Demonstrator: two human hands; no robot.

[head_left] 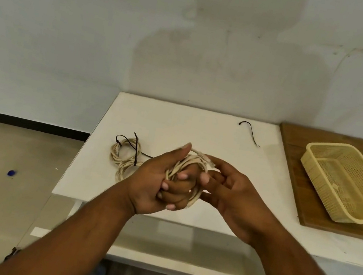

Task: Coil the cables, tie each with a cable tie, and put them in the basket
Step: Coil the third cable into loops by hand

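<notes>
Left hand grips one cable coil; right hand touches it straight-fingered; one tied coil.

Two cable coils: held coil, tabletop coil; one loose tie; one basket.

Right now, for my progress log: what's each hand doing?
Left hand: grips the coiled cable.
Right hand: touches the cable's end; grip cannot be told.

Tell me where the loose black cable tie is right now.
In the head view, the loose cable tie lies on the white table, at its far side, right of centre, beyond the held cable coil and left of the basket.
</notes>
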